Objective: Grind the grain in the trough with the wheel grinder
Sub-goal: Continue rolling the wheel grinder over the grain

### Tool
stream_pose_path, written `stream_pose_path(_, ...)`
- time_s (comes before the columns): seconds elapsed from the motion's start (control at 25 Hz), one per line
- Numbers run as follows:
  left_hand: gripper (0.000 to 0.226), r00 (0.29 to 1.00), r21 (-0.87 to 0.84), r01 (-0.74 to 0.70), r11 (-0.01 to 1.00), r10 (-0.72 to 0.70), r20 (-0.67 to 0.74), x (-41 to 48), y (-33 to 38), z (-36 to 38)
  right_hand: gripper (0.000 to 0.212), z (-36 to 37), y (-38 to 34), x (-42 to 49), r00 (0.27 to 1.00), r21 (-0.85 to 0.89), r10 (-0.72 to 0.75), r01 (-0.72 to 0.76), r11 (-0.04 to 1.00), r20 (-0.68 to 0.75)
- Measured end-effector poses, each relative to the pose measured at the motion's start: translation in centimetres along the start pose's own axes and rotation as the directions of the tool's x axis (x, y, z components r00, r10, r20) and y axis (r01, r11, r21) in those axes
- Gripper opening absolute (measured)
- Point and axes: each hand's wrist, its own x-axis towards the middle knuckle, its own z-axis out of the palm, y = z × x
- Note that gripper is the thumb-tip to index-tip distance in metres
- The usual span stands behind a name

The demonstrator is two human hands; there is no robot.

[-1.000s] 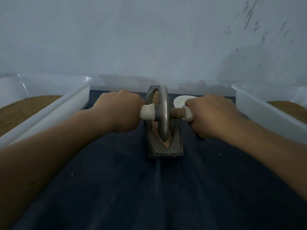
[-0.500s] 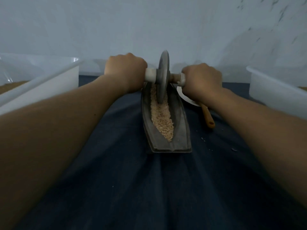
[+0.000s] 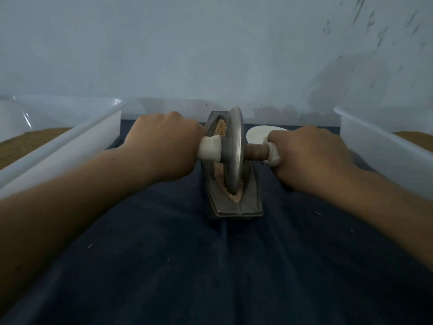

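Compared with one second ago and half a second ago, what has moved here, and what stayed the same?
The wheel rolled to the far end of the trough, then back toward the person; it now stands in the grain near the near end. The left hand and right hand went with it, gripping the axle handles throughout. Trough, white bins and dark cloth stayed in place.

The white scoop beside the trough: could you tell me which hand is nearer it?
Right. The right hand grips its handle just in front of the scoop; the left hand is across the wheel and trough.
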Motion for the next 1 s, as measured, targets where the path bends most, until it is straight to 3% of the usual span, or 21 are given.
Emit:
stream_pose_path(0.08, 0.009, 0.999, -0.039, 0.045, 0.998, -0.044, 0.031, 1.7, -0.2, 2.0, 0.037, 1.8, -0.1, 2.3, 1.000, -0.057, 0.001, 0.000, 0.998, 0.013)
stream_pose_path(0.24, 0.016, 0.988, -0.017, 0.156, 0.988, -0.156, -0.012, 7.1, -0.7, 5.4, 0.011, 5.6, -0.6, 8.9, 0.996, 0.002, 0.082, -0.082, 0.997, 0.021)
stream_pose_path(0.32, 0.019, 0.983, 0.009, 0.180, 0.984, -0.179, -0.034, 8.8, -0.8, 5.7, 0.011, 6.6, -0.4, 10.5, 0.991, 0.018, 0.121, -0.122, 0.992, 0.049)
stream_pose_path(0.56, 0.012, 0.996, 0.052, 0.070, 0.996, -0.067, -0.058, 4.9, 0.6, 3.0, 0.016, 4.2, -0.5, 5.1, 0.990, 0.111, 0.056, -0.070, 0.991, 0.126)
stream_pose_path(0.72, 0.012, 1.000, -0.019, 0.011, 1.000, -0.011, 0.008, -0.4, 0.2, 0.1, 0.029, -1.1, -0.4, 0.9, 0.996, 0.030, -0.013, 0.011, 1.000, 0.093)
stream_pose_path(0.84, 0.016, 0.999, -0.057, 0.025, 0.998, -0.022, 0.047, -0.4, -0.5, 0.2, 0.032, -2.0, -0.1, 0.5, 0.993, 0.016, -0.032, 0.031, 0.999, 0.112)
stream_pose_path(1.0, 0.009, 0.993, -0.049, 0.107, 0.993, -0.104, 0.052, 3.5, -0.3, 3.5, 0.027, 2.3, -0.8, 4.6, 0.992, -0.012, 0.028, -0.026, 1.000, 0.125)
